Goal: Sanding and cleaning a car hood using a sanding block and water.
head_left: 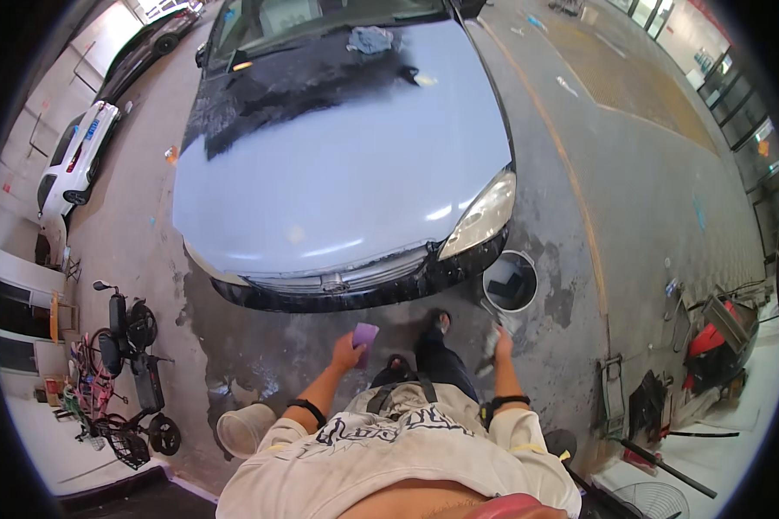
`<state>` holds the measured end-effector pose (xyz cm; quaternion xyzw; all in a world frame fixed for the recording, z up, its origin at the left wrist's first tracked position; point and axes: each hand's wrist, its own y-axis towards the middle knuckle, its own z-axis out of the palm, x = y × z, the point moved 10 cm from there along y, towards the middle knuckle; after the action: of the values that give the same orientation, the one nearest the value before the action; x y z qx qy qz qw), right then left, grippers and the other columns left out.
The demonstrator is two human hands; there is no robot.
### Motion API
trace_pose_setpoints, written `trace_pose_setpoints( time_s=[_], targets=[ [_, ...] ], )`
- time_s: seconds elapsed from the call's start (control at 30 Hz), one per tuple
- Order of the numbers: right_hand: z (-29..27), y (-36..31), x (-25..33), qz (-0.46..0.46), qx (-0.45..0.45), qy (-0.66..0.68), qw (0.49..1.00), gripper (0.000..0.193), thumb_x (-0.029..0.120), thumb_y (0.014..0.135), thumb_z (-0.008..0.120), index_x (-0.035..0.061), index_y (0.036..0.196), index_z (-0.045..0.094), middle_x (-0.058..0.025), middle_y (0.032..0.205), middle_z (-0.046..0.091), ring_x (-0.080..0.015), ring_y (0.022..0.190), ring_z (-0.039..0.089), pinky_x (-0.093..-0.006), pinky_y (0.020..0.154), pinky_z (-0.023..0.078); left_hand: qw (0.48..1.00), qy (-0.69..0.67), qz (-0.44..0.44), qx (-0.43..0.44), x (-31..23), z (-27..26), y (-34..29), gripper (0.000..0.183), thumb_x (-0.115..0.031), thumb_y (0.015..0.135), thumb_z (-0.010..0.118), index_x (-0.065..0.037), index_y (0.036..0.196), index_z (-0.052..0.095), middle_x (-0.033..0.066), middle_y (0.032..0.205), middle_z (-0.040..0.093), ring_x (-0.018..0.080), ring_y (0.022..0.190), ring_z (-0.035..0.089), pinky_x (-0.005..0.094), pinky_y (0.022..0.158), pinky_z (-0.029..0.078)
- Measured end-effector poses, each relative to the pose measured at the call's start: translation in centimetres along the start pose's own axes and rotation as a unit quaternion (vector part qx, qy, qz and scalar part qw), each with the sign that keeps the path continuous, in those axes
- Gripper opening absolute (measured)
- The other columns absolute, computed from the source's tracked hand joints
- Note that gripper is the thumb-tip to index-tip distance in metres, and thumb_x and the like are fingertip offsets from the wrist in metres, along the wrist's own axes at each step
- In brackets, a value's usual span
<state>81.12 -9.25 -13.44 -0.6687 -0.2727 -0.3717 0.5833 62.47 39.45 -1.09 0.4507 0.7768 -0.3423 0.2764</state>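
Observation:
My left hand (346, 351) is closed around a purple sponge-like block (366, 336), held in front of the car's bumper (346, 298). My right hand (503, 344) hangs beside my leg, its fingers closed on a whitish-grey thing (492, 341) too blurred to name. Ahead of me, the car's hood (337, 190) is pale blue-grey, with a dark, wet-looking patch (312, 91) toward the windshield. A crumpled blue cloth (370, 40) lies on that far part. Neither hand touches the car.
A bucket (533, 281) with dark contents stands by the right headlight (480, 216). Another pale bucket (244, 431) is at my near left. Scooters (134, 346) are parked on the left, beyond them a white car (80, 160). Tools and a frame (613, 396) lie at right.

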Motion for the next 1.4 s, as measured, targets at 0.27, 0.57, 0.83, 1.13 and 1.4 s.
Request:
trace_pose_setpoints(
  time_s=[0.27,0.57,0.83,1.13,1.4],
  targets=[
    [-18.6,-0.3,-0.6,0.131,-0.087,0.325,0.932,0.069,0.062,0.096,0.043,0.0131,0.144,0.051,-0.0104,0.147,0.052,-0.0357,0.133,0.049,-0.0512,0.111,0.037,0.988,0.111,-0.108,-0.024,9.6,4.4,-11.3,0.046,-0.028,0.074,0.08,-0.006,0.113,0.068,0.0203,0.111,0.069,0.041,0.108,0.063,0.0482,0.095,0.049],
    [-39.3,4.8,6.8,0.038,-0.077,0.38,0.921,0.058,0.059,0.097,0.042,0.0172,0.132,0.059,-0.012,0.131,0.062,-0.0395,0.114,0.059,-0.0598,0.094,0.049,0.967,0.157,-0.198,0.021,2.5,11.8,-15.8,0.048,-0.026,0.074,0.081,-0.007,0.116,0.068,0.0199,0.114,0.069,0.039,0.111,0.063,0.0454,0.097,0.05],
    [-53.9,8.1,7.0,0.096,-0.094,0.375,0.917,0.057,0.055,0.098,0.041,0.017,0.137,0.058,-0.0073,0.142,0.057,-0.0362,0.126,0.053,-0.0591,0.104,0.042,0.987,0.157,-0.039,0.011,-14.6,29.5,-9.8,0.045,-0.025,0.075,0.079,-0.006,0.113,0.065,0.0215,0.113,0.068,0.0411,0.111,0.062,0.0486,0.095,0.05],
    [-57.1,20.5,11.5,0.16,-0.056,0.342,0.924,0.058,0.057,0.097,0.041,0.0176,0.135,0.058,-0.0077,0.138,0.059,-0.0354,0.123,0.055,-0.0572,0.102,0.044,0.971,0.198,-0.13,0.03,-20.6,33.2,-3.6,0.045,-0.024,0.076,0.078,-0.011,0.117,0.066,0.0178,0.116,0.069,0.039,0.112,0.063,0.0475,0.096,0.05],
    [-68.5,23.0,20.0,-0.058,0.362,0.399,0.841,0.057,0.058,0.097,0.041,0.0157,0.129,0.063,-0.0075,0.131,0.063,-0.0335,0.116,0.059,-0.053,0.099,0.049,0.993,0.082,-0.016,0.08,-41.2,53.1,18.6,0.036,-0.032,0.085,0.063,-0.009,0.112,0.068,0.0204,0.112,0.069,0.0414,0.105,0.064,0.0499,0.09,0.051]
  ],
)
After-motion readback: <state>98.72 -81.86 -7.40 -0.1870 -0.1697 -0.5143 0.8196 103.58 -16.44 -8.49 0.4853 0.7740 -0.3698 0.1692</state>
